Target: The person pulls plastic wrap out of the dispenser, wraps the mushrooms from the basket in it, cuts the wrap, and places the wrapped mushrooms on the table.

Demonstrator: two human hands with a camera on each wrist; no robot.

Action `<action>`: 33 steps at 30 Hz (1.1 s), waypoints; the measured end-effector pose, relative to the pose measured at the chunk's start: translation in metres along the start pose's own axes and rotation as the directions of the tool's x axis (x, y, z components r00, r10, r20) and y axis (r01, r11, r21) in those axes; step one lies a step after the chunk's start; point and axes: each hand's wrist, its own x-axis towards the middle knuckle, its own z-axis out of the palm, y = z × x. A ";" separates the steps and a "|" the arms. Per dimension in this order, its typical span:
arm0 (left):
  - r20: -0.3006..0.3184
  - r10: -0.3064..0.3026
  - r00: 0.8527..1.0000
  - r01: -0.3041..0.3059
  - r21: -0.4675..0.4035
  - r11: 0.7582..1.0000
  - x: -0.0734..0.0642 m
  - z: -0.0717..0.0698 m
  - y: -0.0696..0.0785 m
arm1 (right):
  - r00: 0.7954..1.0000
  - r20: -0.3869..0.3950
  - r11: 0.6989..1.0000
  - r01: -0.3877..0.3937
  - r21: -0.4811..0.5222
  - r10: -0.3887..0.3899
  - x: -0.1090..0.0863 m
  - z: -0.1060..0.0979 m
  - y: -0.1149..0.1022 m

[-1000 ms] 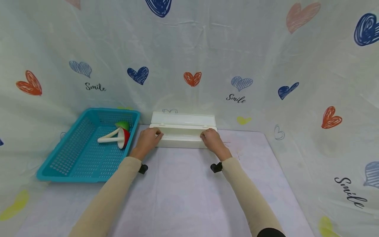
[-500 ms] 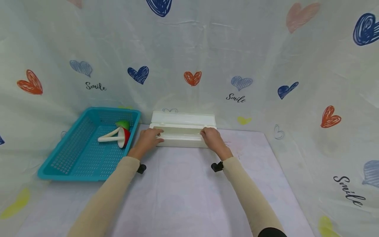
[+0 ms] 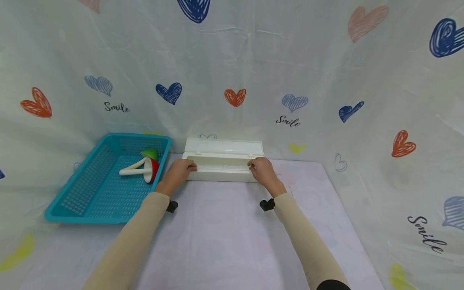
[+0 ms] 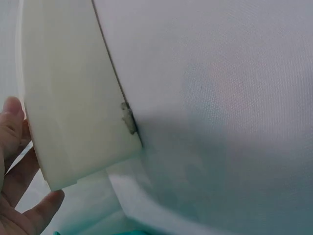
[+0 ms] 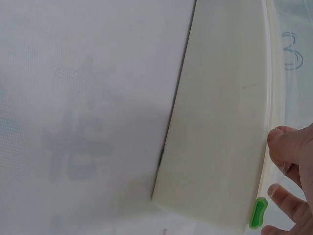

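A long white box (image 3: 221,177) stands at the back of the table with its white lid (image 3: 228,146) raised behind it. My left hand (image 3: 181,170) is at the box's left end, thumb and fingers at the front rim; in the left wrist view its fingers (image 4: 22,176) reach around the end of the box. At the opposite end my right hand (image 3: 264,172) pinches the front rim. In the right wrist view the right thumb (image 5: 283,142) sits on the rim, above a small green piece (image 5: 257,213) at the box's corner.
Left of the box stands a turquoise basket (image 3: 90,219). Inside it lie a red-and-white mushroom-shaped thing (image 3: 148,169) with a white stem and a similar green-topped one (image 3: 150,153). A heart-printed sheet (image 3: 232,60) hangs behind the white-covered table (image 3: 221,241).
My left thumb and fingers, spread apart half a second ago, have drawn closer together, and the hand has shifted slightly left. My right hand has moved slightly right along the box's rim.
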 end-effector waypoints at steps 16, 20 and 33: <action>-0.054 0.096 0.994 -0.096 -0.006 0.995 -0.003 -0.023 0.014 | 0.997 -0.040 0.980 -0.059 0.191 0.068 -0.007 -0.011 0.009; -0.093 0.062 0.994 -0.066 -0.036 0.997 -0.006 -0.025 0.017 | 0.996 -0.065 0.974 -0.047 0.220 0.062 -0.008 -0.016 0.009; -0.234 0.114 0.966 -0.136 -0.080 0.987 -0.012 -0.018 0.018 | 0.993 -0.109 0.950 -0.015 0.312 0.052 -0.012 -0.024 0.008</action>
